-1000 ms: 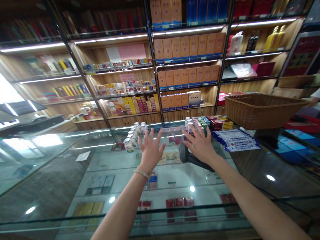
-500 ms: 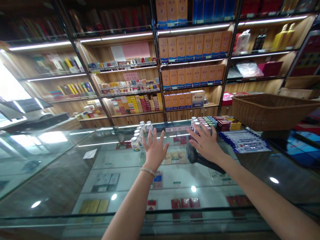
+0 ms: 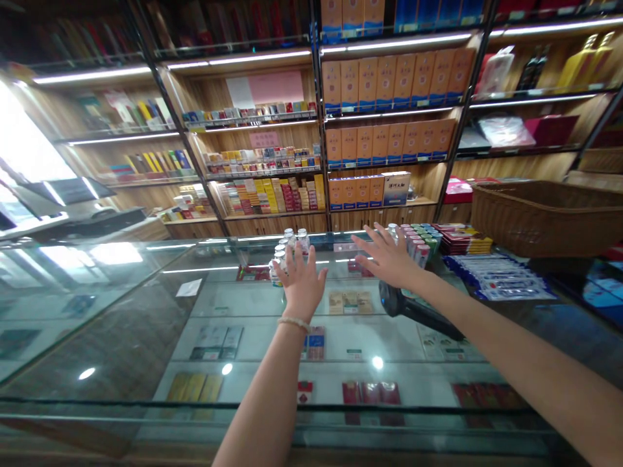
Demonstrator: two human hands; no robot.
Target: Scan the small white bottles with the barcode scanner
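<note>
Left hand (image 3: 302, 285) partly hides white bottles (image 3: 302, 235) just beyond it; right hand (image 3: 387, 256) covers part of the can rows (image 3: 422, 242). Basket (image 3: 545, 224) right of right hand: cut by frame edge.

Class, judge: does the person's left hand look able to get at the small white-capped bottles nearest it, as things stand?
Probably yes: the left hand is open, partly covering the bottles in view, and nothing visible blocks its way; contact is unclear.

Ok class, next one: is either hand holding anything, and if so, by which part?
Nothing appears held. The left hand is open before the bottles; whether it touches them can't be told. The right hand is open too.
</note>
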